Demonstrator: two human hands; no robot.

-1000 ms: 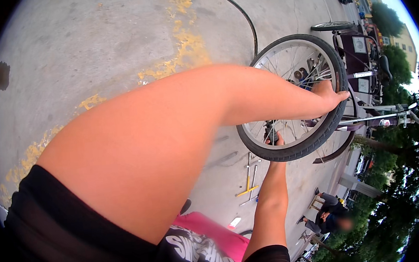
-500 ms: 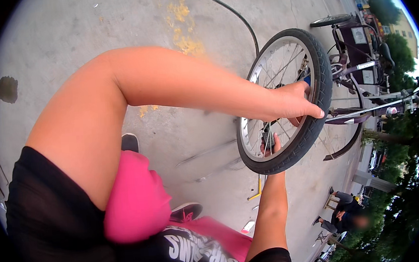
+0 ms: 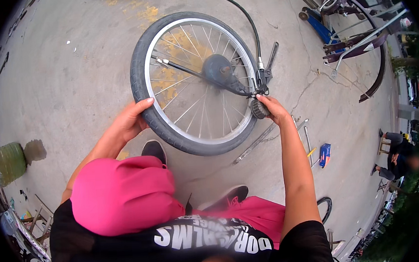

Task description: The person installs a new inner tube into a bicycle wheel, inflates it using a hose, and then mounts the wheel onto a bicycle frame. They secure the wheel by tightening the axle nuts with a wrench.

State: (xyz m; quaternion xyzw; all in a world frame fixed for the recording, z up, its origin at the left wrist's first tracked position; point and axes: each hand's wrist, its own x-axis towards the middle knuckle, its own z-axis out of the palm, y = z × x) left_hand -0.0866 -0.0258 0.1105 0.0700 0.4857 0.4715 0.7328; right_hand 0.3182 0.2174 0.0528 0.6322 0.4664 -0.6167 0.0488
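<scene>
The bicycle wheel [image 3: 141,57], with a black tyre, silver rim and large hub, lies tilted across the middle of the view. My left hand [image 3: 134,117] is closed on the tyre at its lower left. My right hand [image 3: 272,110] grips a black tyre inflator [image 3: 264,82] at the wheel's right, with a lever, a ribbed round part and a short hose [image 3: 179,68] reaching across the spokes toward the rim. A long air hose [image 3: 242,9] runs into the inflator from above.
A purple bicycle frame [image 3: 371,44] and blue jack [image 3: 320,26] stand upper right. Wrenches [image 3: 307,138] and a blue box [image 3: 325,155] lie right. A water jug [image 3: 8,164] is at left, beside scattered parts. A seated person [image 3: 399,160] is far right.
The wheel has swung from a more upright position to a flatter one and moved left. My left arm has drawn back to the tyre's left side. The view has turned downward.
</scene>
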